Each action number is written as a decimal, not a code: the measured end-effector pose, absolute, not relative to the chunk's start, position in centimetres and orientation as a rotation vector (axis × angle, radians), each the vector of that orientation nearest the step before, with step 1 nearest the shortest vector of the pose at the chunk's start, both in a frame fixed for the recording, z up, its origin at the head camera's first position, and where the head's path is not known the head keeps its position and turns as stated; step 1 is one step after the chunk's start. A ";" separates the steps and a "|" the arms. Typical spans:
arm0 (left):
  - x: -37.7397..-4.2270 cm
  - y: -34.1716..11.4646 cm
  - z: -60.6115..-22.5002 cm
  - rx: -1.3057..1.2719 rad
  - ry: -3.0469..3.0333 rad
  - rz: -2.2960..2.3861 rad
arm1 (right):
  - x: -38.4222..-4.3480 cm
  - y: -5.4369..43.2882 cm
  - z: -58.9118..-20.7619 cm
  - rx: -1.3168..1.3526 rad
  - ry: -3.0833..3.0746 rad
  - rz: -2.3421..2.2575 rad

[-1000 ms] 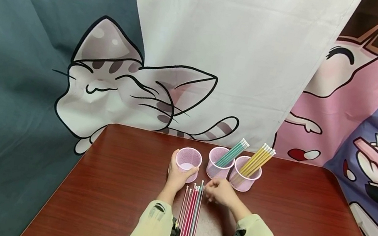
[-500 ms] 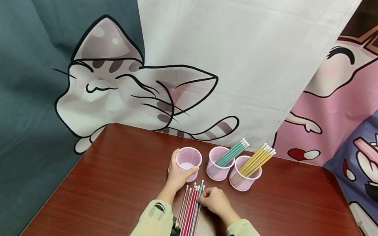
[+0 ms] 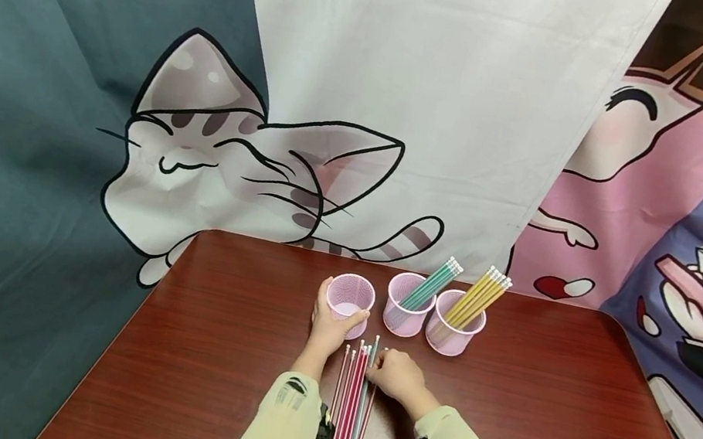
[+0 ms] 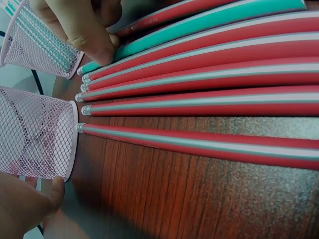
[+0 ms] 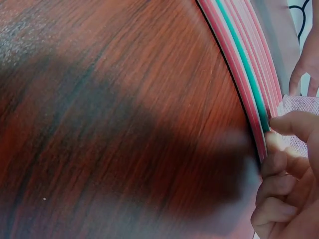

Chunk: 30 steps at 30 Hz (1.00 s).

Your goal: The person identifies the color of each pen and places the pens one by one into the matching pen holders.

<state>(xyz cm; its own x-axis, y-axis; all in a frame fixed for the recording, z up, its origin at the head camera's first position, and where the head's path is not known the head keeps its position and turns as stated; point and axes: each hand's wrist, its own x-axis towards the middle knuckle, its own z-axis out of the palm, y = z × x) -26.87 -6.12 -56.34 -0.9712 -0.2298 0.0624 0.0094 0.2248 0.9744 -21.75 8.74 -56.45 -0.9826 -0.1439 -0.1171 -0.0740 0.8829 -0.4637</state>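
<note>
1. The two hands are apart, each occupied. The left hand (image 3: 330, 326) wraps the lilac mesh cup (image 3: 352, 292), thumb across its near side; that cup stands upright towards the surface's far edge.
2. The right hand (image 3: 400, 377) curls its fingers in, appearing to pinch a loose teal pencil (image 4: 224, 21) near its eraser end.
3. Just beside it, towards the surface's right edge, the outermost red pencil (image 4: 169, 16) lies slightly askew. Its eraser end is hidden by the hand in the left wrist view.
4. More red pencils (image 4: 209, 108) lie towards the left edge, erasers facing the far edge.
5. Risk: with pencils this close, a loose pinch could drag or roll a red one along, or let the teal one slip. An uneven pull by the left hand could tip its cup.
6. Near the far edge, right of the held cup, stand a teal-filled cup (image 3: 402, 323) and a yellow-filled cup (image 3: 448, 342).
7. Behind the surface (image 3: 215, 352) hangs a cartoon-cat backdrop (image 3: 462, 113).
</note>
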 end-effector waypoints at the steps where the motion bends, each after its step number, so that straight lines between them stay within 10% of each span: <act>1: -26.9 -6.1 -56.3 0.211 -2.300 -1.833 | -21.8 8.7 -56.4 -0.159 2.900 -0.701; 30: -26.7 -6.2 -56.3 0.196 -2.287 -1.836 | -21.7 7.7 -56.6 0.086 2.924 -0.595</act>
<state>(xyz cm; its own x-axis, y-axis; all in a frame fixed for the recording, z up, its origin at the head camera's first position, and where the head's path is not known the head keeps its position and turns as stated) -26.74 -6.17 -56.25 -0.9709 -0.2278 0.0739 0.0229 0.2188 0.9755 -21.69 7.71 -56.63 -0.9861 0.0251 -0.1640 0.0872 0.9194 -0.3835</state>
